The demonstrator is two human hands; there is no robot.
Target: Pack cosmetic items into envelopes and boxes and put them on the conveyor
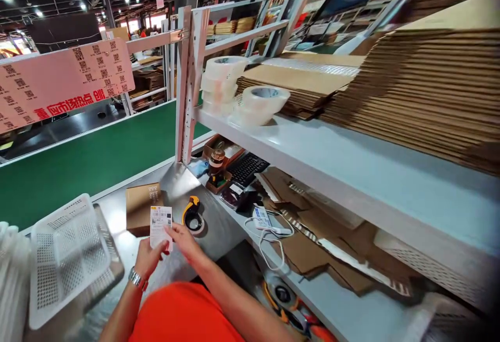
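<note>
Both hands hold a label (160,226) upright over the steel table (219,232). The left hand (148,257) pinches its lower edge from 7 o'clock; the right hand (184,239) grips its right edge from 4 o'clock. The hands sit close together, each clamped on the label. A box (139,207) lies just behind the label at 11 o'clock. A tape dispenser (192,215) sits at 2 o'clock of the right hand. A white basket (66,258) is at 9 o'clock. Tape rolls (242,92) stand on the shelf (351,165) above.
</note>
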